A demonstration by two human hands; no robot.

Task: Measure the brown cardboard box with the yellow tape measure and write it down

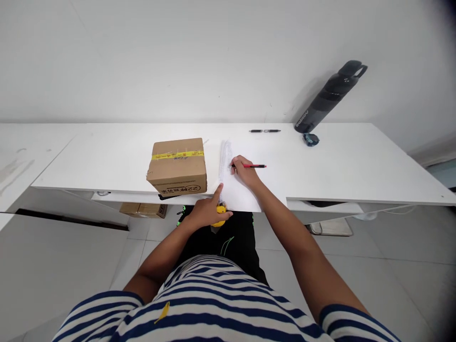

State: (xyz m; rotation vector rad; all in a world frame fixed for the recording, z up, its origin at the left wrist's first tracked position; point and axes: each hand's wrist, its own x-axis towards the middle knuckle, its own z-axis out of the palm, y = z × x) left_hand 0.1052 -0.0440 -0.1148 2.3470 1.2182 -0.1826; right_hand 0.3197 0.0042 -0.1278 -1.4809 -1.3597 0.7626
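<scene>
My right hand [244, 171] grips a red and black pen [254, 166], its tip end down on white paper [245, 194] that reaches the desk's front edge. Along the paper's left side lies a pale, shiny strip [224, 159], running toward the edge; its markings are too bright to make out. At that edge my left hand [206, 212] is closed around a yellow tape measure [221, 219], mostly hidden under the palm. The left index finger stretches forward and presses near the strip's close end. Just left of the strip stands a cardboard box [178, 166] with yellow tape across its top.
On the white desk [342, 166], a black pen [265, 130] lies toward the wall. A tall dark bottle [326, 97] and a small dark blue object [311, 139] stand at the back right. Below the desk, another cardboard box [142, 209] shows on the left.
</scene>
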